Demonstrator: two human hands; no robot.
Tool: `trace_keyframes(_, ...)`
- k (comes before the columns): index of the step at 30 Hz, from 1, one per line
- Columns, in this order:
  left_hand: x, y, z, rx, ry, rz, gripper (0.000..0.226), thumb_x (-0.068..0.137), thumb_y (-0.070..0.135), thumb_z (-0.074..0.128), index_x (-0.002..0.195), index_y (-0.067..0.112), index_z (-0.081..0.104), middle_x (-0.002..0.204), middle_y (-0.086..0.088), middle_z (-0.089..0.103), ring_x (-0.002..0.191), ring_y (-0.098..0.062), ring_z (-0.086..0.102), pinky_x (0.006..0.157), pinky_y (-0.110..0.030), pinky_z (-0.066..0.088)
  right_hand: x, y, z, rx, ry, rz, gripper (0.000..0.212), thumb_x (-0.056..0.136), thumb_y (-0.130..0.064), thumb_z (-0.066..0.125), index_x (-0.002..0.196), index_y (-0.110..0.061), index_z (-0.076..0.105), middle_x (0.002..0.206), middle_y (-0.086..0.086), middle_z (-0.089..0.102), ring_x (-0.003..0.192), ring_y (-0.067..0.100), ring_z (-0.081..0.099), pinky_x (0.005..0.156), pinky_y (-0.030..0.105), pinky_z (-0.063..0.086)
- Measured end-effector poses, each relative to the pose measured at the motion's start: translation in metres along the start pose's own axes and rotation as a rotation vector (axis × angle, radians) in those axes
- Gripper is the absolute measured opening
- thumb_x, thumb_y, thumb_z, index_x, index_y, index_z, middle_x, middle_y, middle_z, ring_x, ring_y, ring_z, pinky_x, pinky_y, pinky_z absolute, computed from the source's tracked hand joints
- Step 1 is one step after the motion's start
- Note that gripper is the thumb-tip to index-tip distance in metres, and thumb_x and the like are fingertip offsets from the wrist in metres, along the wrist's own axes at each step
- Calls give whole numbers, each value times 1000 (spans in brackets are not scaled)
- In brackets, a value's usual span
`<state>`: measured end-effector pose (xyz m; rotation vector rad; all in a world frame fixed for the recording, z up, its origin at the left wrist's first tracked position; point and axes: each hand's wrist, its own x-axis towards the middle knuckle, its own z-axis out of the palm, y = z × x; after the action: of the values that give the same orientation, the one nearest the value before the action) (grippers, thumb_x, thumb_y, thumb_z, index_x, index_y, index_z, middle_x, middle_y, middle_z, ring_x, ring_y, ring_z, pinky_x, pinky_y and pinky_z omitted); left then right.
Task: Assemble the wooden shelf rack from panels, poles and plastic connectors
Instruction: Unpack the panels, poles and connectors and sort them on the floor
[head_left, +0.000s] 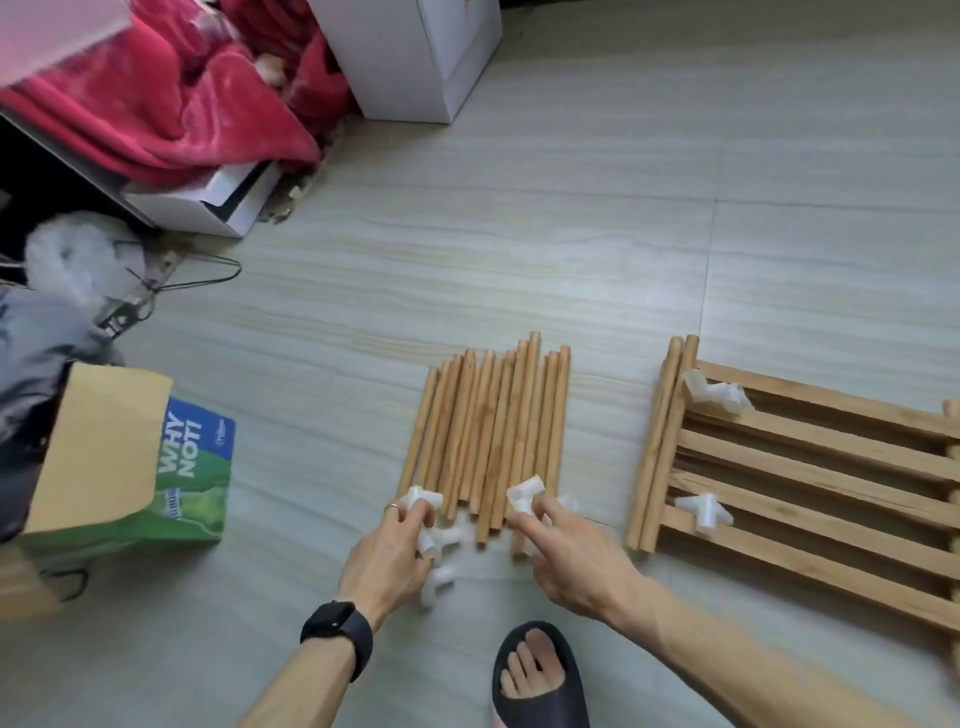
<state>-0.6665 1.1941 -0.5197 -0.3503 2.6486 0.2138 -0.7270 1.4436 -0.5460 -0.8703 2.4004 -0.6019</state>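
holding connectors (527, 493) | left hand (387, 551) | right hand (566, 556) | near poles (493, 431)

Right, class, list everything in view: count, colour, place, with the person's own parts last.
Poles: about a dozen, light wood, bundled on floor, centre.
Side poles: two, light wood, beside panel's left edge.
Slatted panel: at least one, light wood, floor, right.
Panel connectors: two, white, on its slats.
Loose connectors: several, white, floor by hands.
Blanket: one, red, top left.
Box: one, green, left.
Slipper: one, black, bottom, on foot.
Left hand: one, wrist watch, fingers grip a white connector.
Right hand: one, fingers pinch a white connector.
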Motion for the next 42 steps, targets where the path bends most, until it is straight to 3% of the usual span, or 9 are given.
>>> trace_keyframes(7, -8, -18, 12, 46, -36, -41, 27, 94, 33, 53, 117, 33, 39, 112, 2, 45, 78, -28, 64, 63, -36, 49, 27, -53, 50, 116, -67, -25, 50, 91, -16, 52, 134, -34, 33, 125, 4, 41, 81, 25, 46, 66, 42, 50)
trace_keyframes(11, -9, -8, 19, 79, -108, 1, 37, 91, 27, 54, 123, 34, 38, 132, 0, 40, 90, -27, 66, 67, -36, 51, 37, -56, 62, 75, -160, -40, 78, 93, -8, 58, 153, -39, 21, 147, 6, 35, 109, 34, 58, 84, 43, 54)
trace_keyframes(15, -11, -10, 24, 88, -171, -22, 50, 89, 21, 58, 133, 35, 39, 148, 0, 27, 103, -26, 65, 79, -40, 56, 36, -53, 64, 53, -201, -75, 77, 96, -3, 54, 157, -39, 26, 160, 7, 26, 123, 34, 56, 97, 43, 51)
trace_keyframes(20, -12, -9, 12, 153, -152, 6, 40, 90, 24, 52, 127, 36, 43, 147, -1, 32, 101, -24, 64, 75, -37, 53, 25, -44, 49, 24, -183, -84, 67, 95, -4, 55, 151, -35, 37, 157, 5, 31, 112, 34, 61, 89, 44, 54)
trace_keyframes(25, 17, 27, -24, 251, 32, 154, 32, 89, 13, 47, 119, 20, 43, 137, -4, 43, 99, -25, 60, 67, -31, 45, 7, 7, -19, -79, -4, -126, 42, 101, -23, 51, 142, -26, 44, 142, 1, 46, 107, 24, 61, 80, 31, 53)
trace_keyframes(28, 41, 91, -34, 122, 93, 301, 33, 93, 23, 50, 125, 19, 43, 140, -6, 42, 98, -25, 59, 67, -31, 43, -9, 69, -70, -176, 132, 21, 38, 100, -27, 52, 138, -23, 50, 135, 1, 49, 101, 25, 62, 74, 32, 49)
trace_keyframes(32, 52, 189, -18, -10, 64, 517, 40, 95, 35, 51, 132, 23, 42, 137, -3, 43, 104, -27, 60, 71, -38, 51, -31, 145, -122, -164, 346, 429, 45, 96, -30, 57, 140, -22, 47, 135, 6, 51, 97, 24, 60, 73, 37, 54)
trace_keyframes(35, 51, 247, 6, -31, -9, 618, 46, 94, 40, 54, 135, 25, 42, 136, -6, 45, 109, -31, 59, 79, -44, 54, -34, 183, -136, -41, 418, 695, 55, 96, -42, 59, 145, -23, 41, 142, 11, 44, 111, 33, 62, 87, 44, 55)
trace_keyframes(42, 57, 297, 36, 38, -110, 685, 36, 94, 27, 65, 127, 21, 53, 142, -16, 36, 116, -33, 55, 83, -43, 52, 2, 201, -124, 102, 263, 608, 81, 86, -63, 64, 153, -46, 24, 158, 9, 25, 124, 36, 57, 102, 47, 47)
